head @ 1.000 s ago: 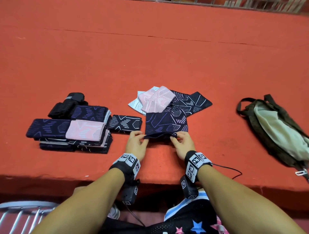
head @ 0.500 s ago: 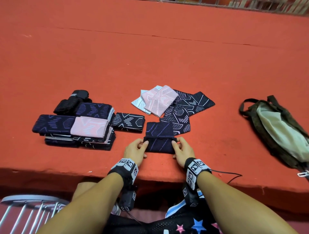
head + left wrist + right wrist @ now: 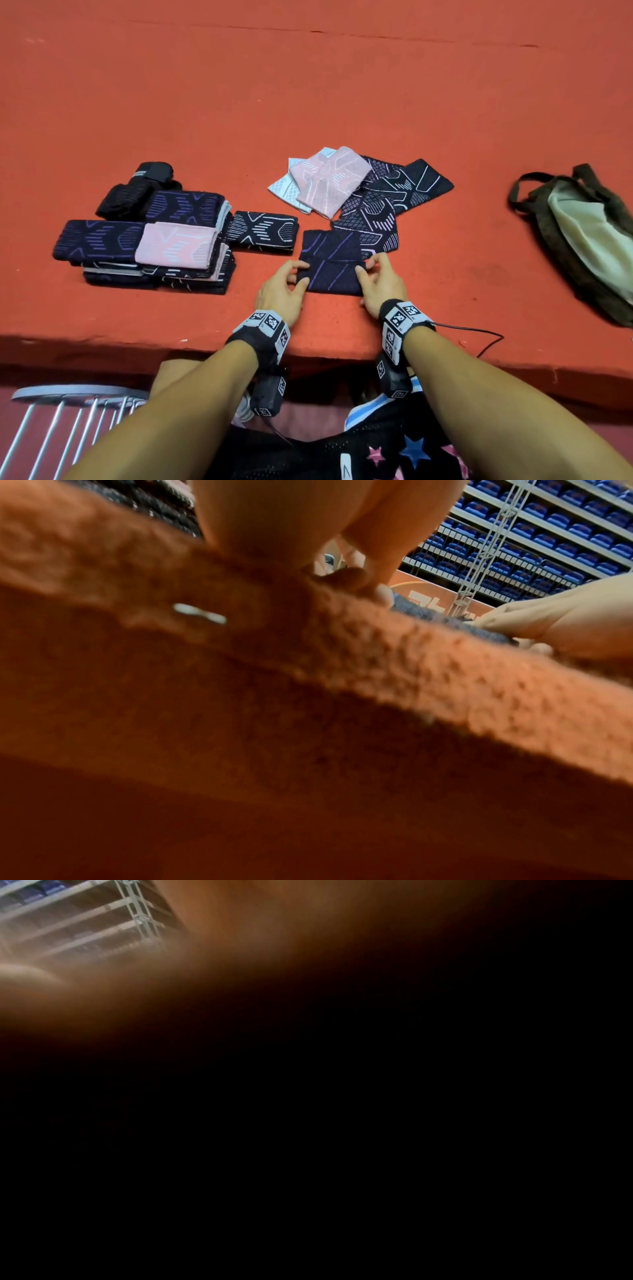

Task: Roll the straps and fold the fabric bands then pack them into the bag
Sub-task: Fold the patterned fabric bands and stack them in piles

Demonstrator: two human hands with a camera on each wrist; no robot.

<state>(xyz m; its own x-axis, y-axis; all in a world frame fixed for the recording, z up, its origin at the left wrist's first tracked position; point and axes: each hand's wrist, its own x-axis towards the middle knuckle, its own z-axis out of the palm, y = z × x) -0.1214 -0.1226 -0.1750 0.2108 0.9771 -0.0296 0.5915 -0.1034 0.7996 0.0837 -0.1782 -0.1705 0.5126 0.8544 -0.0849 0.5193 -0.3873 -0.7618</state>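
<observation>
A dark navy fabric band (image 3: 330, 262) with purple lines lies flat on the red worktop (image 3: 342, 96), close to its near edge, folded so that one edge runs across its middle. The left hand (image 3: 281, 291) pinches the band's left side and the right hand (image 3: 382, 284) pinches its right side, both clamped at the fold line; this likely keeps the layers aligned while the fold is pressed flat. The left wrist view shows fingertips (image 3: 380, 593) on the cloth at worktop level; the right wrist view is mostly dark and tells nothing of the grip.

Just beyond the band, a loose heap of unfolded bands (image 3: 363, 192), pink, white and dark, waits within easy reach. To the left sits a neat stack of folded bands (image 3: 154, 253), with rolled black straps (image 3: 137, 192) behind it, apparently gathered for packing. The bag (image 3: 582, 240) lies well apart on the right, its mouth towards the work, nothing visibly packed yet.
</observation>
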